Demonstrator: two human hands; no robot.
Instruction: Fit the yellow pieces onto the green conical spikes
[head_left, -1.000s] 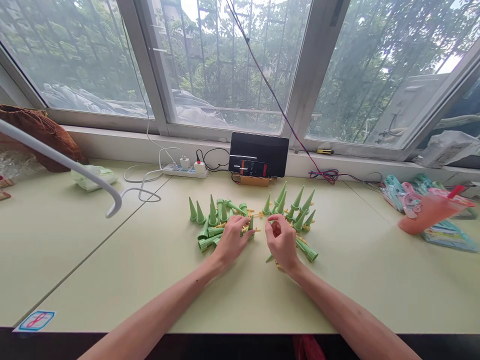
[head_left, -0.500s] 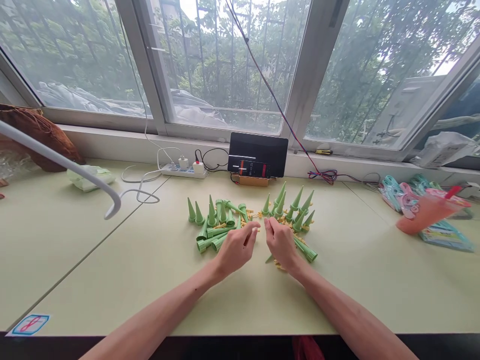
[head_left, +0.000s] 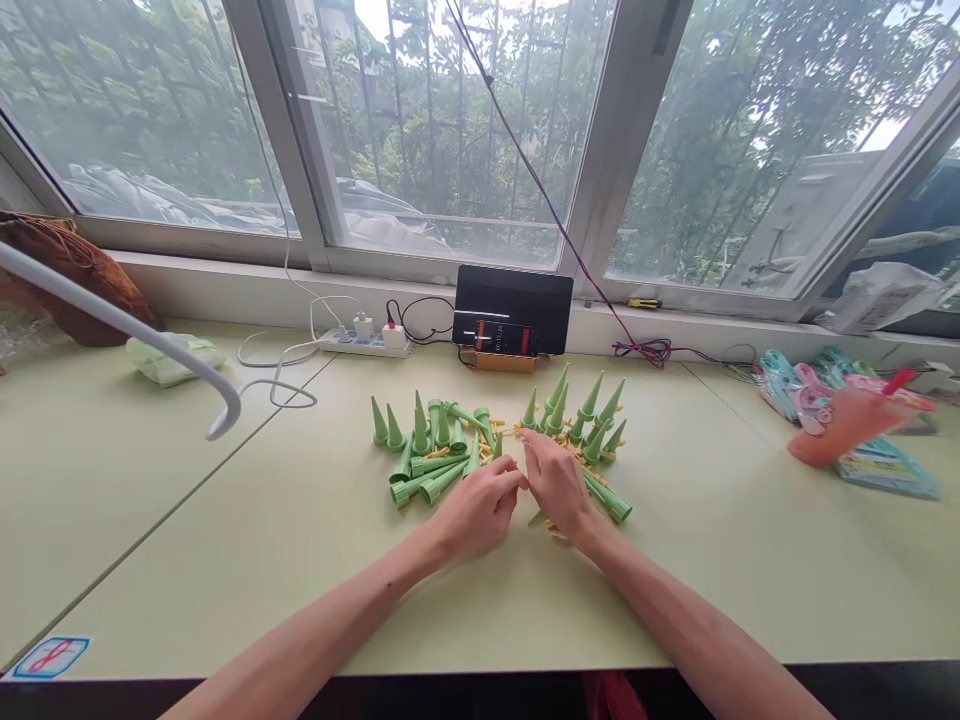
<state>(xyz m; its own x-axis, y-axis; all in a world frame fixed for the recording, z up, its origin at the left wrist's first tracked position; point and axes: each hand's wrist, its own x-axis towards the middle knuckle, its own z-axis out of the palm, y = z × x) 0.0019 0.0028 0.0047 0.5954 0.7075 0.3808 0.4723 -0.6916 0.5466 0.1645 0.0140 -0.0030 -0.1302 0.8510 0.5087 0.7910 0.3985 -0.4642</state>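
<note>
My left hand (head_left: 484, 508) is closed with curled fingers, low over the front of the green plastic cone-shaped spikes (head_left: 442, 485). Its fingertips meet the side of my right hand (head_left: 559, 485). The right hand is bent over, its foremost fingertip beside small yellow plastic pieces (head_left: 511, 430). Whatever either hand pinches is hidden behind the fingers. Several spikes stand point up on the left, others lie on their sides. More upright spikes (head_left: 556, 410) with yellow pieces at their bases stand beyond the right hand, and one spike (head_left: 611, 500) lies beside it.
A dark tablet (head_left: 514, 300) and a phone (head_left: 499, 338) lean on a cardboard stand at the back. Left of them is a power strip (head_left: 367, 343) with cables. A white curved rod (head_left: 135, 330) crosses the left side. An orange-red cup (head_left: 840, 425) lies tilted at right.
My left hand has moved slightly down and now touches the right hand. The right hand's fingers have stretched forward and left toward the yellow pieces. The view has shifted slightly.
</note>
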